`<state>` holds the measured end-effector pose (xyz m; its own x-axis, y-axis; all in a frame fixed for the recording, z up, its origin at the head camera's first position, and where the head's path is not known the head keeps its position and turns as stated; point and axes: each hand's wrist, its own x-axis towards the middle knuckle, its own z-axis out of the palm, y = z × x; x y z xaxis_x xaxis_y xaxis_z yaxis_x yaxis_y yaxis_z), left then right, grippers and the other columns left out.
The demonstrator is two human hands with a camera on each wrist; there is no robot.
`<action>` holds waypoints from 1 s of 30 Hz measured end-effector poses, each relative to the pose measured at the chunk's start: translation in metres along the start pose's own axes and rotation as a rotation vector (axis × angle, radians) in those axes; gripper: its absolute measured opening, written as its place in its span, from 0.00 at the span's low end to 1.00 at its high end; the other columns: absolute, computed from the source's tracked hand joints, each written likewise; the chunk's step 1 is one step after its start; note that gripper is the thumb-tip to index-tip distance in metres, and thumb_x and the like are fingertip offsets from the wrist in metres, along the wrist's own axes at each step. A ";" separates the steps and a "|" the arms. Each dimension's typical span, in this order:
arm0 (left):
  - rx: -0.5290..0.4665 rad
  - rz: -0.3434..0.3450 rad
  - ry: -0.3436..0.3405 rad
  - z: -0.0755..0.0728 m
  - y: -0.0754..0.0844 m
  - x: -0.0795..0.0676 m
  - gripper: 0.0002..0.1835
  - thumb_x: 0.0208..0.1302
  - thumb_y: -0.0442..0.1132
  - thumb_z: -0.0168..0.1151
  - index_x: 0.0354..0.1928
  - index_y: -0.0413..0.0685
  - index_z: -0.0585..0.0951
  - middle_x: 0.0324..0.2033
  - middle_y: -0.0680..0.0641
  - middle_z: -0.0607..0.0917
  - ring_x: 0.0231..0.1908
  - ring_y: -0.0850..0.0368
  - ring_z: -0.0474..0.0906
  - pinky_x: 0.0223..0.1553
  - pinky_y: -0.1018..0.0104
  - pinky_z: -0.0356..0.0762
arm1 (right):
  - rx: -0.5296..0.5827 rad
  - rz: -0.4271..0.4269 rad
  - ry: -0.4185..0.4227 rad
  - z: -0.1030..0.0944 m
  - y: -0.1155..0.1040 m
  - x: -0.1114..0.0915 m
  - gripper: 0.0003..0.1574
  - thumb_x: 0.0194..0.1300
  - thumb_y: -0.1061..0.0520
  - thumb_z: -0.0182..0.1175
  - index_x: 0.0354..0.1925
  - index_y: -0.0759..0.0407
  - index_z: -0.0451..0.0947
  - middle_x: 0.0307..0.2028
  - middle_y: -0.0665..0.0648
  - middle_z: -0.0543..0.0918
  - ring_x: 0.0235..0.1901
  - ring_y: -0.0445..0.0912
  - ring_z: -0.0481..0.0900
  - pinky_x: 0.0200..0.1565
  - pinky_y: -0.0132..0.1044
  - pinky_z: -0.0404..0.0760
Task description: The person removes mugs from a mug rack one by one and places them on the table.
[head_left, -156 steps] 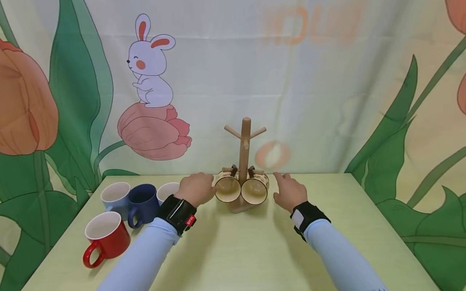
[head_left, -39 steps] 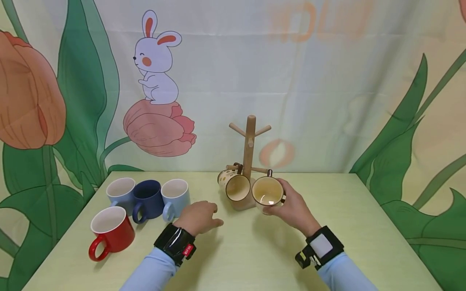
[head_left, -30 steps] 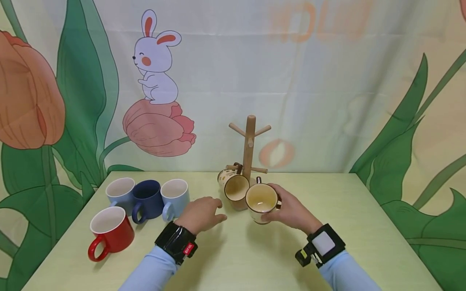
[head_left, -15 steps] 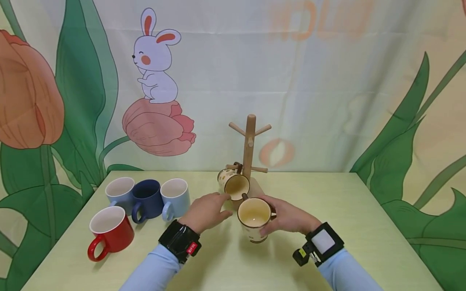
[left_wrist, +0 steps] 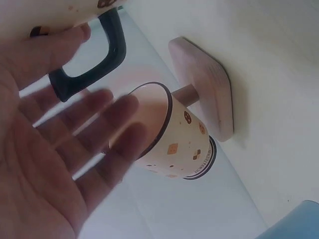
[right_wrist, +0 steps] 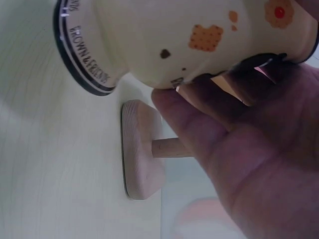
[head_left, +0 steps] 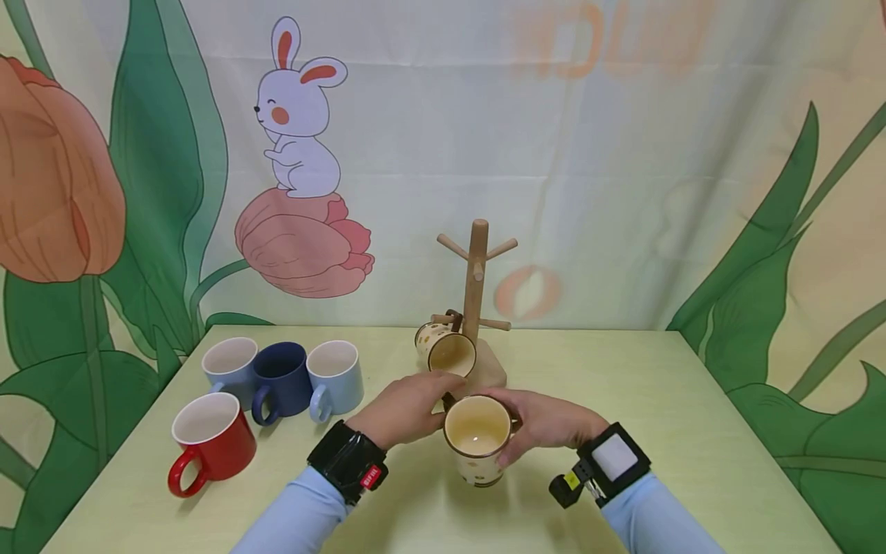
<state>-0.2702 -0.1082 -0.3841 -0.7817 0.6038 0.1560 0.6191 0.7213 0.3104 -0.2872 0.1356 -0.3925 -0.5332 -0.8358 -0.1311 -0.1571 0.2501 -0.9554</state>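
My right hand [head_left: 547, 419] grips a cream mug [head_left: 477, 431] with a dark rim and biscuit pictures, in front of the wooden mug tree [head_left: 475, 285]. The mug is upright, opening upward; its dark handle [left_wrist: 117, 42] points toward my left hand [head_left: 408, 408]. A further dark part shows beside the right fingers. The left thumb [left_wrist: 70, 45] touches the mug's side, while the other left fingers stay extended near the handle without curling round it. A matching mug [head_left: 451, 355] hangs tilted on a lower left peg. In the right wrist view, the fingers behind the held mug [right_wrist: 189, 45] are partly hidden.
At the table's left stand a red mug [head_left: 214, 446], a dark blue mug [head_left: 284, 385] and two light blue mugs, one [head_left: 335, 385] nearest my left hand. The tree's wooden base [head_left: 487, 365] lies behind my hands. A printed curtain [head_left: 588, 169] hangs behind the table.
The right hand has taken the cream mug off the tree's lower right peg and brought it toward me and slightly left. The left hand has moved right until its thumb touches the mug.
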 end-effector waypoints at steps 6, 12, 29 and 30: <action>0.021 0.122 0.003 0.000 -0.001 0.000 0.05 0.64 0.39 0.67 0.41 0.53 0.85 0.34 0.57 0.84 0.36 0.57 0.79 0.40 0.60 0.77 | 0.031 -0.036 -0.072 -0.002 0.002 -0.001 0.55 0.52 0.67 0.74 0.73 0.58 0.58 0.64 0.59 0.72 0.63 0.53 0.70 0.64 0.47 0.67; -0.006 0.216 -0.011 -0.001 -0.006 -0.001 0.03 0.63 0.36 0.68 0.36 0.52 0.86 0.29 0.60 0.81 0.30 0.64 0.75 0.35 0.67 0.75 | 0.095 -0.011 -0.135 -0.004 0.003 -0.002 0.54 0.54 0.67 0.73 0.73 0.62 0.57 0.65 0.62 0.71 0.64 0.55 0.69 0.65 0.47 0.67; -0.113 0.228 0.016 0.001 -0.018 -0.011 0.04 0.63 0.40 0.69 0.31 0.52 0.85 0.22 0.62 0.78 0.22 0.72 0.67 0.25 0.75 0.67 | 0.050 0.007 0.004 -0.007 0.013 -0.008 0.50 0.58 0.67 0.68 0.74 0.59 0.57 0.68 0.61 0.67 0.67 0.56 0.65 0.66 0.50 0.63; -0.125 0.218 0.023 0.001 -0.019 -0.012 0.03 0.63 0.40 0.69 0.31 0.52 0.85 0.23 0.61 0.80 0.23 0.72 0.68 0.26 0.75 0.68 | 0.049 0.008 0.018 -0.007 0.013 -0.008 0.50 0.59 0.67 0.68 0.74 0.59 0.57 0.69 0.62 0.67 0.68 0.57 0.64 0.66 0.50 0.64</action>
<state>-0.2724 -0.1287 -0.3929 -0.6328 0.7320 0.2525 0.7605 0.5265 0.3800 -0.2906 0.1487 -0.4026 -0.5496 -0.8246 -0.1342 -0.1125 0.2322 -0.9661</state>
